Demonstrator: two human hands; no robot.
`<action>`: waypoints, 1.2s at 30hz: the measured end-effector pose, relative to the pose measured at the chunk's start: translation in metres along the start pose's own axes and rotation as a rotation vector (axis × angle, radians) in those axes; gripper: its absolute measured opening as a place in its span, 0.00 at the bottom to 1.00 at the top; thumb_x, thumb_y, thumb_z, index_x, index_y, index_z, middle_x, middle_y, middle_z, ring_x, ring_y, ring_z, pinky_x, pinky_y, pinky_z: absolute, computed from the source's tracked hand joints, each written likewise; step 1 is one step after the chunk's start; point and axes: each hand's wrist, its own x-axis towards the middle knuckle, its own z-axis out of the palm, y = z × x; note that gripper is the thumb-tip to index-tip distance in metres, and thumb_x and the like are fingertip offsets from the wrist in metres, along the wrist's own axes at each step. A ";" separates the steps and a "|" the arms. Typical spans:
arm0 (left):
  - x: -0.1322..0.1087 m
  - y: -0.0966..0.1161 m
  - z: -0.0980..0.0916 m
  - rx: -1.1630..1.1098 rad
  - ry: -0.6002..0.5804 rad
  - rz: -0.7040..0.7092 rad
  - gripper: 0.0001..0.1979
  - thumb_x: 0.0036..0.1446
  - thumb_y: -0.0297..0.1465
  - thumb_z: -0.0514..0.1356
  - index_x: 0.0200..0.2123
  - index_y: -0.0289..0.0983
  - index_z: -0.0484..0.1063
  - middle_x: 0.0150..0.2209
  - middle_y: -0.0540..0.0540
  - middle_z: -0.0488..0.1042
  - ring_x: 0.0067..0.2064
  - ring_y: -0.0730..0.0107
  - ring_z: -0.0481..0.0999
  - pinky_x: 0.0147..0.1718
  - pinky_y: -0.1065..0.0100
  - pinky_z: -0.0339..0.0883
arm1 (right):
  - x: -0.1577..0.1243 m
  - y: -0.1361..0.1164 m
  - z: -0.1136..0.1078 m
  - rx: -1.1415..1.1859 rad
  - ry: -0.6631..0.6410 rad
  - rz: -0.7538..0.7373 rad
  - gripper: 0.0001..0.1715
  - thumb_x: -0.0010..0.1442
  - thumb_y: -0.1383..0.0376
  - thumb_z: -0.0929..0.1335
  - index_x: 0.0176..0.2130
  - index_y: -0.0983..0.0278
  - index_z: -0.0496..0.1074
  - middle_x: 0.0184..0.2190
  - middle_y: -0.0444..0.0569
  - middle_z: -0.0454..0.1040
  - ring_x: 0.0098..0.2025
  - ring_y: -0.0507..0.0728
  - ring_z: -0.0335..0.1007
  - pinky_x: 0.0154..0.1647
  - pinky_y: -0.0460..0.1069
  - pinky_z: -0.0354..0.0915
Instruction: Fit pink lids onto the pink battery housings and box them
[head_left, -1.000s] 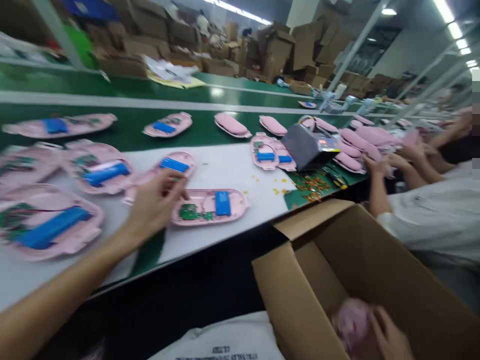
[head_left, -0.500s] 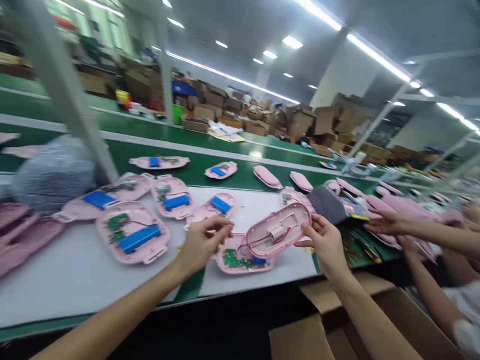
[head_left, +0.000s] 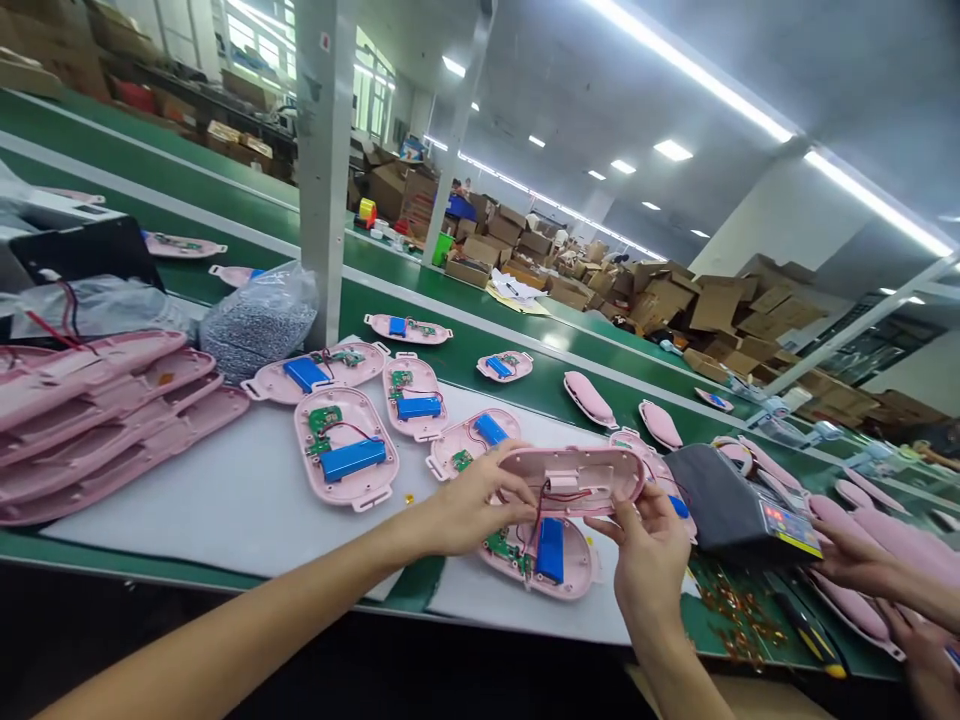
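Bright ceiling strip lights [head_left: 694, 72]; glare on green tabletop [head_left: 555, 342]; dark below; lower right blurred.

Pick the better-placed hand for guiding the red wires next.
Probably the left hand: its grip is close to the red wires, while the right hand holds the pink cover by its right end.

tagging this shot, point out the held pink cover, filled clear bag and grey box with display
Held pink cover [head_left: 598, 468], head view, inner face
Filled clear bag [head_left: 259, 322], head view, front side
Grey box [head_left: 716, 498], head view, side wall
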 end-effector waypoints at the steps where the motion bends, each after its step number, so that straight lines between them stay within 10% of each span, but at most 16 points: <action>1: 0.001 -0.001 0.001 -0.013 0.030 -0.017 0.04 0.57 0.30 0.62 0.31 0.41 0.78 0.54 0.44 0.67 0.56 0.58 0.69 0.56 0.56 0.65 | -0.003 0.002 0.000 0.012 0.011 0.005 0.23 0.50 0.56 0.74 0.43 0.62 0.68 0.40 0.46 0.70 0.36 0.53 0.69 0.29 0.50 0.77; 5: 0.004 -0.010 0.012 0.041 0.330 -0.033 0.08 0.60 0.27 0.58 0.33 0.40 0.77 0.49 0.43 0.71 0.51 0.60 0.73 0.50 0.56 0.68 | -0.012 0.008 0.000 0.095 0.034 0.071 0.23 0.48 0.58 0.75 0.41 0.61 0.67 0.37 0.43 0.68 0.34 0.51 0.67 0.30 0.50 0.76; 10: 0.005 -0.021 0.022 -0.326 0.418 -0.236 0.15 0.52 0.30 0.65 0.41 0.40 0.65 0.36 0.48 0.75 0.34 0.67 0.77 0.32 0.66 0.73 | -0.009 0.015 -0.013 0.057 -0.052 0.132 0.22 0.50 0.57 0.74 0.42 0.61 0.67 0.37 0.43 0.70 0.34 0.52 0.70 0.35 0.52 0.75; 17: 0.005 -0.020 0.021 -0.368 0.332 -0.319 0.19 0.49 0.34 0.68 0.40 0.39 0.62 0.35 0.47 0.75 0.35 0.66 0.77 0.32 0.67 0.73 | 0.024 -0.018 0.012 -0.704 -0.282 -0.544 0.26 0.55 0.56 0.70 0.52 0.60 0.68 0.49 0.53 0.73 0.52 0.61 0.68 0.55 0.58 0.62; 23: 0.003 -0.019 0.025 -0.247 0.317 -0.260 0.16 0.50 0.37 0.66 0.38 0.39 0.63 0.42 0.46 0.70 0.32 0.71 0.74 0.26 0.70 0.73 | 0.045 -0.024 0.055 -0.872 -0.942 -0.484 0.09 0.56 0.66 0.67 0.39 0.60 0.74 0.33 0.44 0.78 0.33 0.54 0.72 0.35 0.47 0.62; 36: 0.012 -0.027 0.019 -0.360 0.094 -0.352 0.18 0.56 0.44 0.60 0.43 0.36 0.71 0.34 0.46 0.76 0.36 0.61 0.77 0.31 0.66 0.71 | 0.050 -0.017 0.060 -0.738 -0.859 -0.549 0.19 0.52 0.72 0.66 0.45 0.63 0.73 0.40 0.48 0.78 0.41 0.56 0.75 0.45 0.48 0.66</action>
